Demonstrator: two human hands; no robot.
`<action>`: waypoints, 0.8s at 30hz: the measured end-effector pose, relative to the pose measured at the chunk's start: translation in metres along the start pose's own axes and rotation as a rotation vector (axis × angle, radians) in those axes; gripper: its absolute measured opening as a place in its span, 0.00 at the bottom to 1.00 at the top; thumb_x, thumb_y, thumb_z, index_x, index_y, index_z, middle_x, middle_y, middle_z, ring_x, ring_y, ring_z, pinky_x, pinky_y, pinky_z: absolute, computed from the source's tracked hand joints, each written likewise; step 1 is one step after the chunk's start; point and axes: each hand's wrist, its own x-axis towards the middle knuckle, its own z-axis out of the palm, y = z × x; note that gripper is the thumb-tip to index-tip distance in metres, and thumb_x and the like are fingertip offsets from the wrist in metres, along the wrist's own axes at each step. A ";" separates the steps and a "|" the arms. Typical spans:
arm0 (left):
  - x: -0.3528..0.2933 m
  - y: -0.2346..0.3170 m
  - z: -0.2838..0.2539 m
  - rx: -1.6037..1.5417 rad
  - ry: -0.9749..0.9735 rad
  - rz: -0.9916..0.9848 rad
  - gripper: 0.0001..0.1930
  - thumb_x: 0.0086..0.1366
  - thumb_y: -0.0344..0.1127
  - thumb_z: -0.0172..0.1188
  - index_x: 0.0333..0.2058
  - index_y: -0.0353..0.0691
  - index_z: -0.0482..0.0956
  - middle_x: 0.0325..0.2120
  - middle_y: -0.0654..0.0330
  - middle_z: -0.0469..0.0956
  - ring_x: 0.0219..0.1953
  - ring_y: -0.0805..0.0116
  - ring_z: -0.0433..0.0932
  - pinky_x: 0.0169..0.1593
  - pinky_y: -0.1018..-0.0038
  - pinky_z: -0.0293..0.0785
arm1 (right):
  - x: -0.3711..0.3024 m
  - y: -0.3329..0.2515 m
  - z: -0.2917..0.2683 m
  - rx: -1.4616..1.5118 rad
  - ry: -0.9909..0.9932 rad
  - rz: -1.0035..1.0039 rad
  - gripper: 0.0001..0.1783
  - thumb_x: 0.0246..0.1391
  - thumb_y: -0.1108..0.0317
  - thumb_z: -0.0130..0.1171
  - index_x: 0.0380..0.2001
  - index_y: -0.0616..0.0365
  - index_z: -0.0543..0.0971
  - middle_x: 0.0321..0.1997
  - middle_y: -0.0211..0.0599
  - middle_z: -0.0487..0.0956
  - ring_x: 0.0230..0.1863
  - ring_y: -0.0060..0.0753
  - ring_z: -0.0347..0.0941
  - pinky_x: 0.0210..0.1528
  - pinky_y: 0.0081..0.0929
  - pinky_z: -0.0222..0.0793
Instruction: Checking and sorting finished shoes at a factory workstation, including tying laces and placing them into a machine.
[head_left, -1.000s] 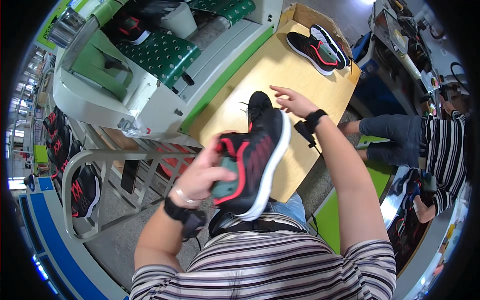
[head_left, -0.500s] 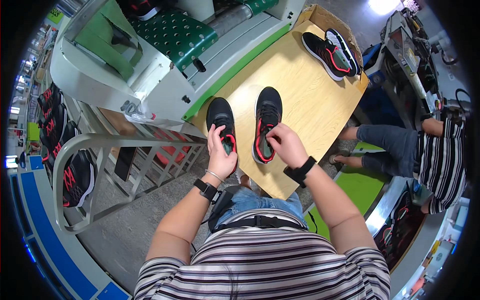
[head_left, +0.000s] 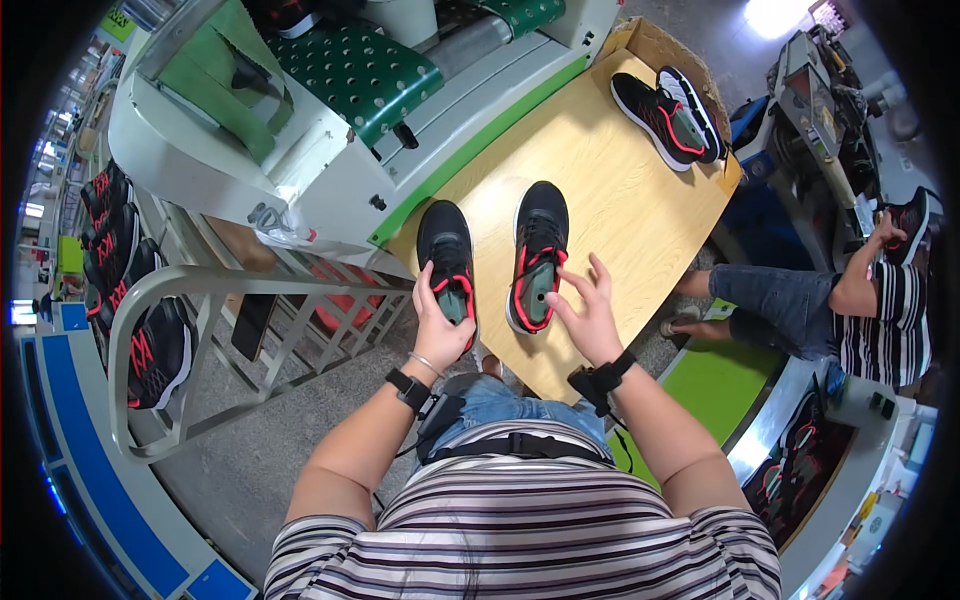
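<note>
Two black sneakers with red collar lining lie side by side on the wood-topped table, toes pointing away from me. My left hand grips the rear of the left sneaker, fingers along its outer side and thumb at the heel opening. Beside the right sneaker, my right hand has its fingers apart and holds nothing. Its thumb and forefinger are close to that sneaker's collar; whether they touch it I cannot tell. A dark green insole with a small round spot shows inside the right sneaker.
Another pair of sneakers lies by a cardboard edge at the table's far right. A machine with a perforated green belt borders the table. Left stands a metal rack with several sneakers. At right, a person holds a sneaker.
My right hand has come out of the right sneaker's opening, and its fingers have spread. My left hand stays at the left sneaker. The other person has raised a sneaker into view.
</note>
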 end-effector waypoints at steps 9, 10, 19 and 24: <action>0.035 0.096 -0.051 -0.990 -0.192 -0.494 0.44 0.54 0.17 0.59 0.69 0.48 0.54 0.47 0.56 0.73 0.46 0.64 0.78 0.48 0.68 0.80 | 0.023 0.015 0.035 0.490 0.209 0.056 0.41 0.45 0.78 0.64 0.62 0.59 0.58 0.53 0.45 0.70 0.55 0.38 0.70 0.58 0.35 0.68; 0.033 0.111 -0.064 -1.037 -0.188 -0.488 0.43 0.54 0.16 0.58 0.69 0.48 0.55 0.49 0.56 0.73 0.48 0.63 0.78 0.49 0.67 0.80 | 0.025 -0.004 0.013 0.748 0.114 0.262 0.40 0.47 0.81 0.62 0.63 0.59 0.58 0.51 0.44 0.75 0.49 0.34 0.75 0.52 0.30 0.74; 0.099 0.248 -0.115 -0.806 0.121 0.125 0.40 0.55 0.20 0.59 0.67 0.40 0.56 0.54 0.58 0.72 0.53 0.68 0.73 0.58 0.72 0.71 | 0.171 -0.142 -0.120 0.680 0.202 -0.310 0.41 0.53 0.76 0.63 0.69 0.63 0.59 0.60 0.45 0.74 0.56 0.32 0.74 0.58 0.30 0.72; 0.241 0.216 -0.097 -0.126 0.746 0.140 0.52 0.52 0.29 0.64 0.72 0.34 0.45 0.65 0.37 0.57 0.69 0.43 0.57 0.71 0.62 0.56 | 0.357 -0.219 -0.115 -0.113 0.227 -0.542 0.41 0.49 0.64 0.63 0.68 0.55 0.65 0.63 0.59 0.73 0.63 0.61 0.70 0.65 0.42 0.67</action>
